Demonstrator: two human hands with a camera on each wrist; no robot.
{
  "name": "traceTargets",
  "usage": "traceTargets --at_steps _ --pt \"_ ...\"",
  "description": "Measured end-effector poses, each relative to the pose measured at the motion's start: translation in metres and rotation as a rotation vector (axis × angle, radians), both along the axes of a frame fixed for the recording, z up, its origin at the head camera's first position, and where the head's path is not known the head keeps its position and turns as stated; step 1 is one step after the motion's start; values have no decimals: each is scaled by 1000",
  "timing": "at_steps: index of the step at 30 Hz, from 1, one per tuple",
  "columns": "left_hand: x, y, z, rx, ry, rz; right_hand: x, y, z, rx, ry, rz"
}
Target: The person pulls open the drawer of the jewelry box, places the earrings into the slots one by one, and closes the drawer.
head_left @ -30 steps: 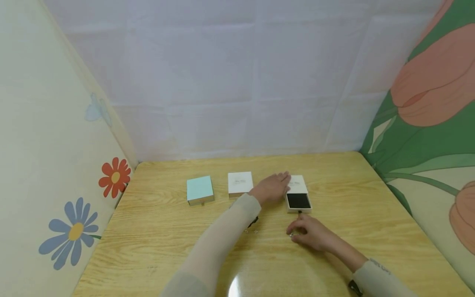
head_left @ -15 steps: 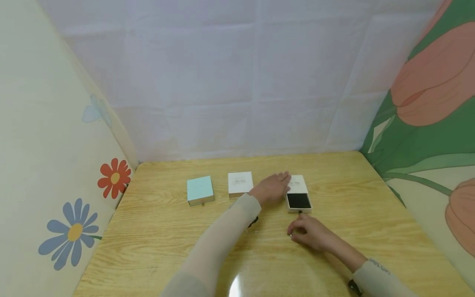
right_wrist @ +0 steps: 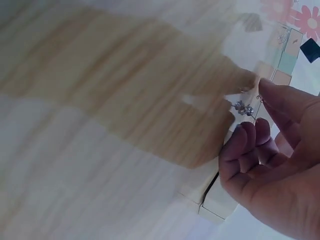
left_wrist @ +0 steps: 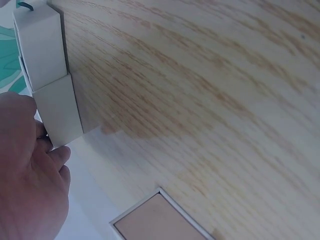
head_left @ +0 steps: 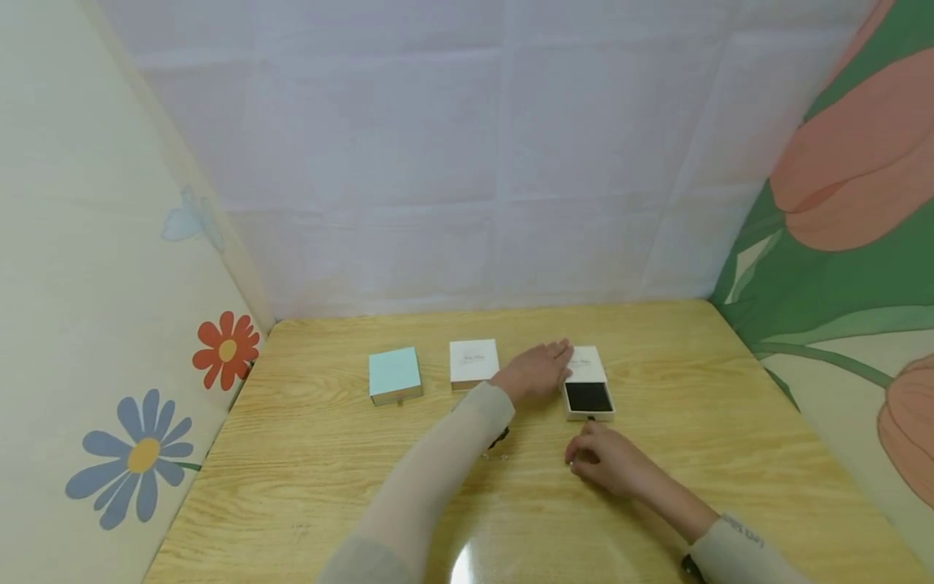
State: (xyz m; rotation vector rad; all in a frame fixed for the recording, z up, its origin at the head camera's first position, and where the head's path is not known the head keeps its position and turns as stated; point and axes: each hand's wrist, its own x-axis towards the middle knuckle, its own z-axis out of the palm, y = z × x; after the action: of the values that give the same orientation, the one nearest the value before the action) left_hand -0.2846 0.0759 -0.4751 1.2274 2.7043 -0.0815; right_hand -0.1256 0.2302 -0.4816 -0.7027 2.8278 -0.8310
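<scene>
On the right of the table is a white drawer box (head_left: 586,365) with its tray (head_left: 589,398) pulled partway out, showing a black lining. My left hand (head_left: 536,369) holds the sleeve of this box at its back left. In the left wrist view the fingers of that hand (left_wrist: 30,165) bend round the far end of the box (left_wrist: 57,110). In front of the tray is my right hand (head_left: 609,458), low over the table. A small sparkling earring (right_wrist: 243,107) with a thin wire hook sits at the curled fingertips of that hand (right_wrist: 280,145). Exact finger contact is partly hidden.
To the left stand a closed white box (head_left: 473,361) and a closed light-blue box (head_left: 395,373). Tiny shiny pieces (head_left: 503,457) lie on the wooden table (head_left: 306,454) just right of the left forearm. A white cloth (head_left: 438,162) hangs behind the table.
The right hand's fingers have drawn slightly closer together round the earring. The left hand and the boxes have stayed put; the whole view shifts a little.
</scene>
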Motion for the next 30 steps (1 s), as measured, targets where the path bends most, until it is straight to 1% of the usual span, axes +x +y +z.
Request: traceTargets --at_steps 4,6,11,15,18,23,30 --pt "1 0 1 1 -2 1 1 -2 0 19 58 -27" --pt "2 -1 1 12 -11 4 1 -3 1 28 69 -48" --pt "0 -1 -2 8 1 0 -2 -4 4 32 -2 -117" --pt "0 0 -2 2 18 -7 -5 -5 6 16 -47 -150" --pt "0 -1 -2 6 18 -8 -6 -5 6 6 -55 -161" --pt "-1 -1 -2 4 17 -10 -6 -6 9 -15 -81 -206" --pt "-2 -1 -2 -3 22 -11 -8 -5 9 -48 -75 -235"
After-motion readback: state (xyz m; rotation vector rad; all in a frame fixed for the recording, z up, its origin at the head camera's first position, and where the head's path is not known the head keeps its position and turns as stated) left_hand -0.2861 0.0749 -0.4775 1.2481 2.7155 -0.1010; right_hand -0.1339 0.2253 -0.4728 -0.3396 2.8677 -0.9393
